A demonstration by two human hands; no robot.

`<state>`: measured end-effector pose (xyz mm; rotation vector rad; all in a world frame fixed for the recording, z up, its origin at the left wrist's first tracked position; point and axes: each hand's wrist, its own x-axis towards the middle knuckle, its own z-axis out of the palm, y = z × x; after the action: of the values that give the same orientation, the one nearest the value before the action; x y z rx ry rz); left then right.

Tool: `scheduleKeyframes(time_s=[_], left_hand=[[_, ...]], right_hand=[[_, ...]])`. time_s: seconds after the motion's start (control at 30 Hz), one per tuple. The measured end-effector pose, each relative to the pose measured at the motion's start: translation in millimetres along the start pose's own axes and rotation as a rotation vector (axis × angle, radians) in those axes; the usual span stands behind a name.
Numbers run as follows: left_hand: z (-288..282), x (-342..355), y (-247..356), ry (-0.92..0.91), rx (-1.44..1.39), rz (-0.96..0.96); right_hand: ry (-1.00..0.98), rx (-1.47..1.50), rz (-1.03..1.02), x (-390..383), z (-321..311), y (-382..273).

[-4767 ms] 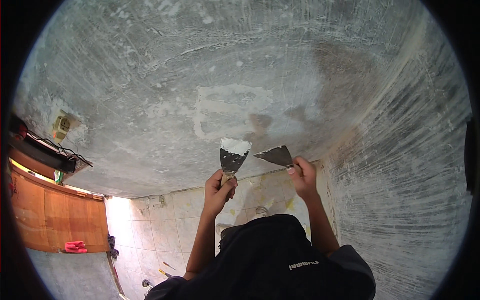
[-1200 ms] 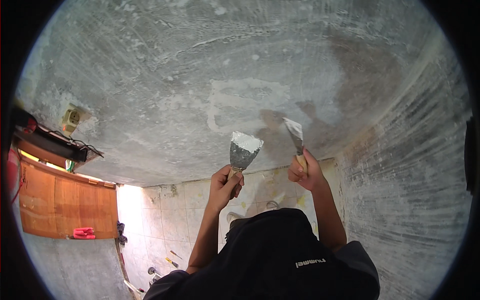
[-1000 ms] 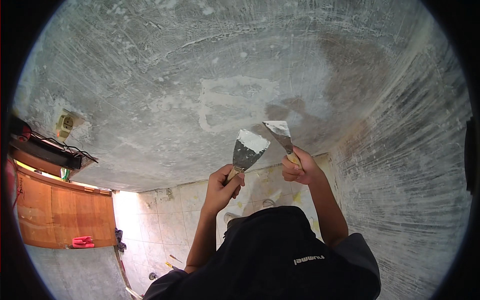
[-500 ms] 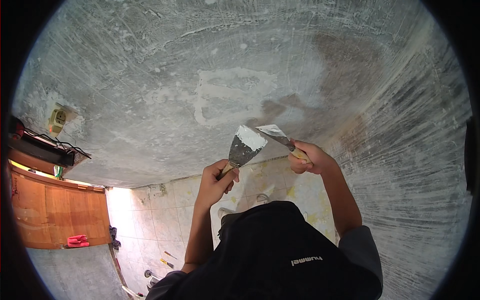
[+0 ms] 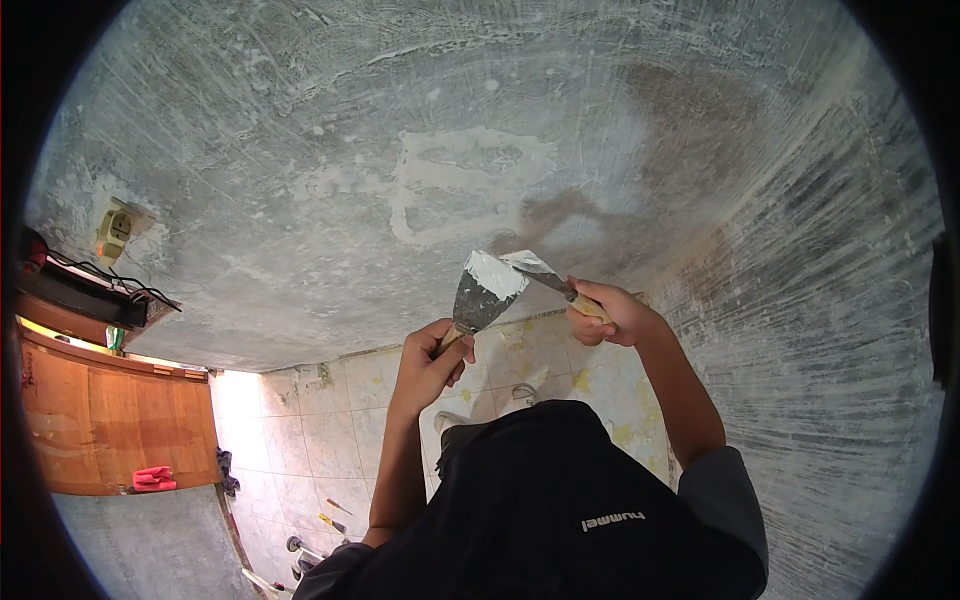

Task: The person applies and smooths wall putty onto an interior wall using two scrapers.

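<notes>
My left hand (image 5: 430,365) is closed round the handle of a wide putty knife (image 5: 484,300), its blade pointing up and its far half coated in white putty. Closed on the yellowish handle of a narrower putty knife (image 5: 545,272) is my right hand (image 5: 615,315). White putty also lies on that second blade, whose tip meets or overlaps the upper right edge of the wide one. Just beyond both blades rises a grey plastered wall (image 5: 300,240), with a pale patch of filler (image 5: 450,180) smeared on it.
A side wall (image 5: 800,350) with streaked plaster stands close on my right. At the left are a wall socket (image 5: 115,232) with cables, a wooden cabinet (image 5: 120,425) and a red cloth (image 5: 154,479). Tools (image 5: 330,521) lie on the tiled floor (image 5: 340,440).
My right hand has shifted slightly left, bringing the narrower blade further over the wide one's edge. My left hand stays nearly in place, still holding its knife.
</notes>
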<state>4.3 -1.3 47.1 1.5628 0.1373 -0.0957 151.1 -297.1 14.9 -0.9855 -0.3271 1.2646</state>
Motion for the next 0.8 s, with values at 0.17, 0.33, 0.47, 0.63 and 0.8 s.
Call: scheduleKeyframes(time_s=[0.17,0.33,0.47,0.63,0.8], left_hand=[[1.1,-0.1,-0.9,-0.002,-0.028,-0.017],[0.8,0.3,-4.4,-0.011,-0.051,-0.020],[-1.0,1.2,-8.0,-0.029,-0.038,-0.017],[-2.5,1.2,-10.9,-0.029,-0.027,-0.035],[-9.8,2.1,-11.4,-0.032,-0.006,-0.057]], right_hand=[[0.007,0.014,-0.001,1.1,0.3,5.1],[-0.039,0.029,0.025,0.1,1.7,5.5],[-0.029,0.046,0.055,-1.4,1.7,5.3],[0.066,0.090,0.112,-1.2,1.7,6.7],[0.021,0.032,0.114,-2.7,4.4,3.6]])
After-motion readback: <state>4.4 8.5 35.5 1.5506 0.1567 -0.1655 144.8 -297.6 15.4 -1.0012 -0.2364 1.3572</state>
